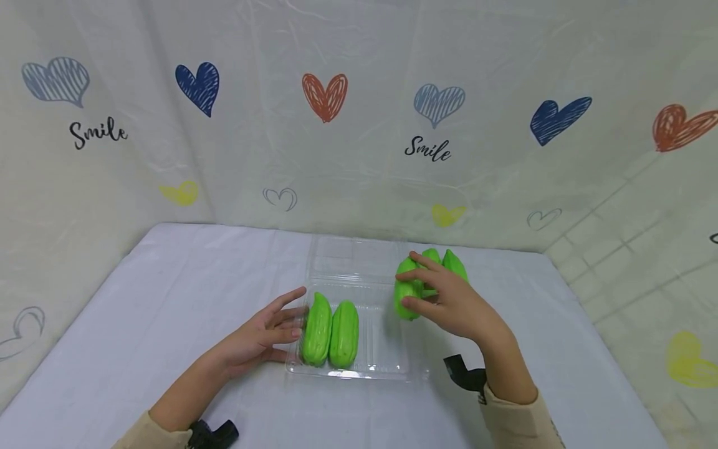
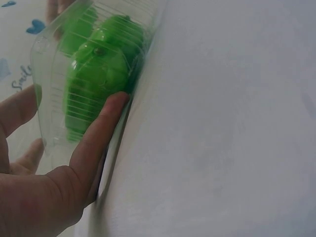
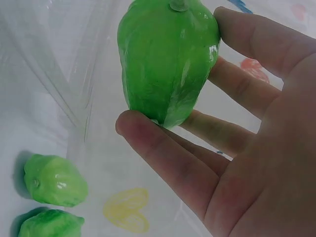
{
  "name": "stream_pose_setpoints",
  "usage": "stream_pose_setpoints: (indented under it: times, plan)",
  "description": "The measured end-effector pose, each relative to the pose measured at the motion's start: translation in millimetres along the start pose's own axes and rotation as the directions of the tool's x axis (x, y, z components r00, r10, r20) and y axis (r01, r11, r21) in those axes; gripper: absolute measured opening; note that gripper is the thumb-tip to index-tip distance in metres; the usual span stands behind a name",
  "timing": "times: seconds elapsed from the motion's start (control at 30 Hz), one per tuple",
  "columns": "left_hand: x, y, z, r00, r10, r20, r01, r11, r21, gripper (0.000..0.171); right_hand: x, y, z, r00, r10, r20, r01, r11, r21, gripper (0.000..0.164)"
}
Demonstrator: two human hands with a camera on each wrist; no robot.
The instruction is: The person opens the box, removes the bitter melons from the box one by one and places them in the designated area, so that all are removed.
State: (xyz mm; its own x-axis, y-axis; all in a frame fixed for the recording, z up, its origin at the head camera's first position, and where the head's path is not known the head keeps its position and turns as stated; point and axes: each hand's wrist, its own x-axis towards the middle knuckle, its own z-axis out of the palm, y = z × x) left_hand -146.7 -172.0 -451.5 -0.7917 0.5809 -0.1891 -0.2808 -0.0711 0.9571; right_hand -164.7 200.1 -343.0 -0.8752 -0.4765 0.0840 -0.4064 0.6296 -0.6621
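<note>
- Fingertips of right hand (image 1: 451,304) pinch glossy, green, oblong fruit (image 1: 406,291); slick skin could cause slipping.
- Left hand (image 1: 255,340), fingers spread, touches clear plastic box (image 1: 383,340).

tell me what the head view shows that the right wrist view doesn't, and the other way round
Only the head view: the left hand at the side of the clear plastic container, the two green papaya-like fruits lying in it, and the "Smile" lettering.

Only the right wrist view: the palm side of the right hand and a stem stub on the held fruit.

Both: the right hand holding that fruit, two loose fruits, a yellow heart and part of the container.
</note>
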Motion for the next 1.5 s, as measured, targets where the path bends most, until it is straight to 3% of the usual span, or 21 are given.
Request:
stream_pose_setpoints:
  times: [0.67,1.5]
  plan:
    - [0.3,0.1,0.5,1.0,-0.001,-0.014,0.001,1.0,0.003,0.079,0,25,-15,0.995,-0.01,-0.095,0.004,0.998,-0.057,0.038]
    - [0.7,0.0,0.2,1.0,-0.005,-0.01,0.005,1.0,0.013,0.08,-2,49,-29,0.984,0.082,-0.16,-0.093,0.994,-0.063,0.042]
